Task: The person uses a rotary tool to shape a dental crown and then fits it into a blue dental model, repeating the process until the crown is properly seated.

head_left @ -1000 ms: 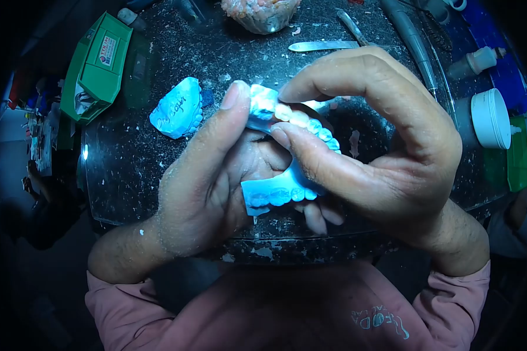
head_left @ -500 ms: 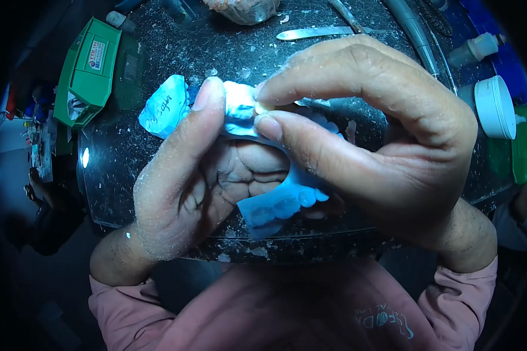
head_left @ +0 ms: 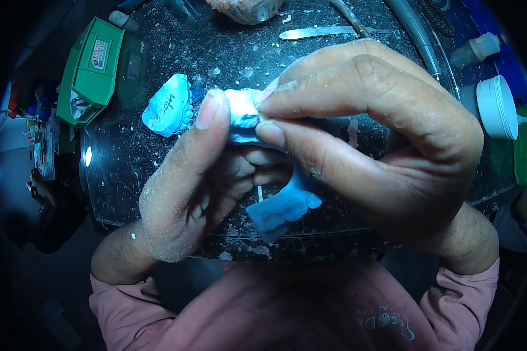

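A pale blue-white dental cast [head_left: 280, 213], arch-shaped with tooth forms, is held over the bench. My left hand [head_left: 184, 181] grips one end of it, thumb on the side and fingers beneath. My right hand [head_left: 386, 117] pinches the same end between thumb and forefinger; whatever small piece may sit between those fingertips is hidden. Strong light washes out the cast's upper end. Beyond my left thumb, a second dental cast [head_left: 168, 106] with handwriting on its base lies on the bench.
A green bin [head_left: 93, 73] stands at left. At the back lie a metal spatula [head_left: 319, 33], a lump of material [head_left: 246, 9] and a handpiece [head_left: 416, 38]. A round white tub [head_left: 498, 107] is at right. Plaster crumbs dot the dark bench [head_left: 175, 47].
The held cast has tilted, its lower end now showing fewer tooth forms. My left hand has shifted slightly right and down, its fingers curling further under. Both hands keep their grip.
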{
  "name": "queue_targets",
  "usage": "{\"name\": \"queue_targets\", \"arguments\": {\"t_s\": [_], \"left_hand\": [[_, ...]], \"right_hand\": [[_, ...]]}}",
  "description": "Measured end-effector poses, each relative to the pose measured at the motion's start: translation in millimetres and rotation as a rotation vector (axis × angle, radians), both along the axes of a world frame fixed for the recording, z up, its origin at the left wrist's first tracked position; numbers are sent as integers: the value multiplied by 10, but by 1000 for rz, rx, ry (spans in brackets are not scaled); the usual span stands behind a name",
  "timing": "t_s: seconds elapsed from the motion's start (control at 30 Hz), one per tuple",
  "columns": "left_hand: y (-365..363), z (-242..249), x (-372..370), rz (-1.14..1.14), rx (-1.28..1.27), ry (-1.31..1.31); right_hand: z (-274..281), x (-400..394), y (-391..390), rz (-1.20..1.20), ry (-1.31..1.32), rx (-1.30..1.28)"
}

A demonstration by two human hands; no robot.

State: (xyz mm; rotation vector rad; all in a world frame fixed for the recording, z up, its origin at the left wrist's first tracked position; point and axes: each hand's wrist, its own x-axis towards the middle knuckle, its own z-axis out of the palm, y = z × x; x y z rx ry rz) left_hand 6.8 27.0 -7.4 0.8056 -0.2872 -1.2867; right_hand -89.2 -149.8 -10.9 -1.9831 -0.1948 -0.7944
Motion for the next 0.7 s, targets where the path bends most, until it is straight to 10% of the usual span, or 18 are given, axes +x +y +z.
{"name": "queue_targets", "arguments": {"t_s": [0.7], "left_hand": [[-94, -58, 178, -310, 29, 126]], "right_hand": [[23, -62, -36, 18, 84, -4]]}}
